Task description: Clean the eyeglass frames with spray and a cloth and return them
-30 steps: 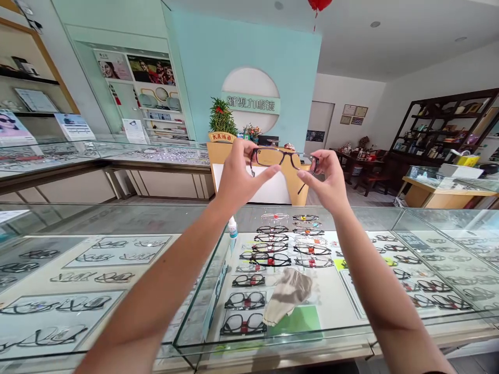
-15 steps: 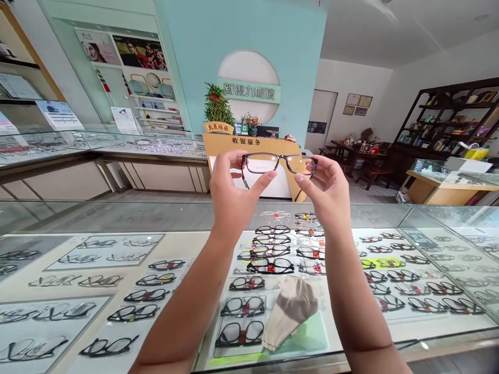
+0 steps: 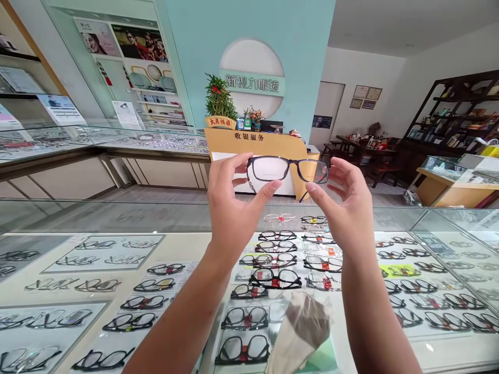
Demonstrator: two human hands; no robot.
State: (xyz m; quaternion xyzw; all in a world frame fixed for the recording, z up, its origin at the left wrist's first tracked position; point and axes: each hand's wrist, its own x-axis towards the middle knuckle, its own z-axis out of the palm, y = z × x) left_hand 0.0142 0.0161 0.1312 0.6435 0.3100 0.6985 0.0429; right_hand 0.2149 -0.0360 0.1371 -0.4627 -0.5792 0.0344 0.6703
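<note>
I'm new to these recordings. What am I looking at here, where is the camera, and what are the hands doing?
There is no machine: a camera on a person's head looks forward and down at their own bare arms. The left hand and right hand hold up a pair of dark-framed glasses by its two ends, lenses facing the camera. Below is a glass display counter with rows of glasses frames inside and a beige cloth lying near the front. Behind stands a wooden cashier desk.
</note>
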